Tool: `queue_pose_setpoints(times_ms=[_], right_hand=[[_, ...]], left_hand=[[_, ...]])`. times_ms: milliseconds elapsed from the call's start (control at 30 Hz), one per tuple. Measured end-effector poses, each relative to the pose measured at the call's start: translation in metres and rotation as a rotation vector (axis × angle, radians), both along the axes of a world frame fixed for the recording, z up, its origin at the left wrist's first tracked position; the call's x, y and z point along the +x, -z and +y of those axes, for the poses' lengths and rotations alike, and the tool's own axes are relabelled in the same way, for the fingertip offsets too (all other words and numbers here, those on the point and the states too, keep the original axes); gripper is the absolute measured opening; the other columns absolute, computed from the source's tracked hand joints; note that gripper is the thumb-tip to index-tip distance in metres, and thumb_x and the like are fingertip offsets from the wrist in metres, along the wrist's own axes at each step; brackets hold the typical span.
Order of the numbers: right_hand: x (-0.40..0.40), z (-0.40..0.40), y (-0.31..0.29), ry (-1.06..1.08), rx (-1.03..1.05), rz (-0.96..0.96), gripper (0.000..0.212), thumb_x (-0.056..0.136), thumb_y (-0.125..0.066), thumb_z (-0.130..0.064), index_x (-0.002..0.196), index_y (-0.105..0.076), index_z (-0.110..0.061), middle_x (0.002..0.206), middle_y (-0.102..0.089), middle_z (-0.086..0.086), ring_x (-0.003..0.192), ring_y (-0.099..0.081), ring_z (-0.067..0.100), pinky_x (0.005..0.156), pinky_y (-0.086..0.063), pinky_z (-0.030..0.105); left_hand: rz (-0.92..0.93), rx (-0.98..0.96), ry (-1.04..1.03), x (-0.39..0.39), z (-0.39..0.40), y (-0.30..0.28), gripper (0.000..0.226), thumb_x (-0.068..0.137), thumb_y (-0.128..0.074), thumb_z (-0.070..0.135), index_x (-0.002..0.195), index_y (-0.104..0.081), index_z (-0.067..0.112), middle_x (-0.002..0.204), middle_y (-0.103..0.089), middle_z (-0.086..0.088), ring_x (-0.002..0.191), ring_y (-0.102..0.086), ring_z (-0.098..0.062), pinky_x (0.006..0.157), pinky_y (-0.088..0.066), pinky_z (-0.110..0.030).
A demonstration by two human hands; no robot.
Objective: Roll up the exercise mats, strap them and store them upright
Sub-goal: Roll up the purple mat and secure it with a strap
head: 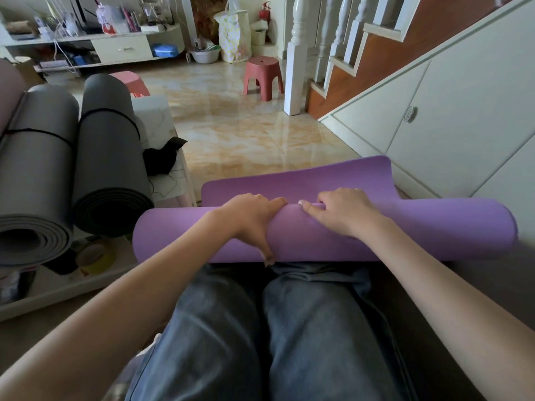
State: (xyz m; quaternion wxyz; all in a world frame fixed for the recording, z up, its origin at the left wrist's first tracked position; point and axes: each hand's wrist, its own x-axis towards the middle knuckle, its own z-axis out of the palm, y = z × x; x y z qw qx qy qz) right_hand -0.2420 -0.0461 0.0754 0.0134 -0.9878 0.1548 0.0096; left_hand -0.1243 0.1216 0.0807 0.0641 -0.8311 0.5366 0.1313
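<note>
The purple mat [405, 230] lies rolled across the lap, long axis left-right, its loose flap lifting toward the frame's centre. Left hand [252, 218] and right hand [341, 212] both curl around the roll; bare tiled floor [246, 125] lies beyond.

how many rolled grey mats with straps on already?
2: one grey rolled foam mat at far left, another grey rolled mat beside it on its right, each with a black cord around it. A pinkish roll at the left edge is mostly cropped.

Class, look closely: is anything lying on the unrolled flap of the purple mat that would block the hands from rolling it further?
Nothing visible does. Both the left hand and right hand grip the purple mat; its flap is bare.
</note>
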Motion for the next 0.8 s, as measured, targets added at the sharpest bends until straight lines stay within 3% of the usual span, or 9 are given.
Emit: queue_pose_setpoints(times_ms=[133,200,300,433,600,667,733,800], right_hand=[[-0.014,-0.004,-0.013,0.072,0.153,0.176,0.062,0.094,-0.022,-0.066,0.081,-0.056,-0.016,0.08,-0.053,-0.002,0.089,-0.055,0.024,0.071,-0.036,0.034],[-0.018,-0.006,-0.023,0.16,0.31,0.292,0.062,0.094,-0.025,-0.067,0.089,-0.061,-0.016,0.098,-0.061,0.004,0.09,-0.056,0.022,0.076,-0.037,0.034],[-0.024,-0.004,-0.026,0.252,0.486,0.474,0.054,0.093,-0.029,-0.066,0.114,-0.062,-0.03,0.129,-0.058,-0.002,0.112,-0.056,0.021,0.093,-0.036,0.038],[-0.031,0.004,-0.012,0.307,0.625,0.645,0.044,0.09,-0.035,-0.063,0.103,-0.066,-0.036,0.116,-0.065,-0.005,0.096,-0.063,0.013,0.088,-0.042,0.035],[-0.02,0.008,-0.013,0.225,0.53,0.574,0.038,0.1,-0.032,-0.05,0.103,-0.06,-0.025,0.104,-0.055,-0.003,0.098,-0.057,0.021,0.085,-0.037,0.032],[-0.017,0.009,-0.01,0.133,0.36,0.384,0.042,0.1,-0.034,-0.049,0.092,-0.061,-0.018,0.094,-0.059,-0.002,0.097,-0.059,0.027,0.076,-0.041,0.032],[-0.023,0.021,-0.015,0.049,0.162,0.136,0.047,0.098,-0.035,-0.053,0.076,-0.054,-0.017,0.076,-0.056,0.0,0.085,-0.058,0.03,0.062,-0.038,0.031],[-0.033,0.037,-0.02,0.018,0.118,0.123,0.057,0.093,-0.026,-0.067,0.079,-0.055,-0.02,0.08,-0.059,-0.003,0.084,-0.057,0.026,0.063,-0.035,0.03]], left_hand=[[0.075,0.065,0.064,-0.013,-0.004,-0.017,0.091,0.047,-0.082,0.067,0.124,-0.046,0.033,0.106,-0.062,0.004,0.095,-0.059,-0.022,0.073,-0.042,-0.032],[0.238,0.096,0.031,-0.015,-0.005,-0.024,0.082,0.048,-0.083,0.065,0.118,-0.051,0.037,0.102,-0.06,0.014,0.094,-0.057,-0.014,0.076,-0.044,-0.031],[0.448,0.193,0.008,-0.017,-0.002,-0.025,0.069,0.053,-0.086,0.056,0.112,-0.057,0.036,0.103,-0.061,0.018,0.099,-0.057,-0.009,0.088,-0.047,-0.029],[0.662,0.319,-0.019,-0.022,0.003,-0.011,0.075,0.039,-0.08,0.062,0.107,-0.057,0.037,0.107,-0.065,0.016,0.103,-0.062,-0.009,0.096,-0.05,-0.033],[0.816,0.32,-0.111,-0.014,0.006,0.0,0.087,0.04,-0.078,0.055,0.119,-0.052,0.032,0.118,-0.062,0.008,0.108,-0.062,-0.013,0.096,-0.051,-0.036],[0.853,0.296,-0.145,-0.011,0.01,0.003,0.09,0.041,-0.078,0.053,0.123,-0.051,0.029,0.12,-0.061,0.006,0.109,-0.061,-0.014,0.096,-0.051,-0.036],[0.864,0.265,-0.183,-0.007,0.012,0.006,0.093,0.043,-0.077,0.053,0.128,-0.048,0.028,0.123,-0.059,0.006,0.111,-0.06,-0.014,0.097,-0.05,-0.036],[0.893,0.256,-0.225,-0.003,0.011,0.008,0.097,0.045,-0.078,0.054,0.133,-0.046,0.031,0.127,-0.058,0.006,0.113,-0.06,-0.014,0.1,-0.048,-0.038]])
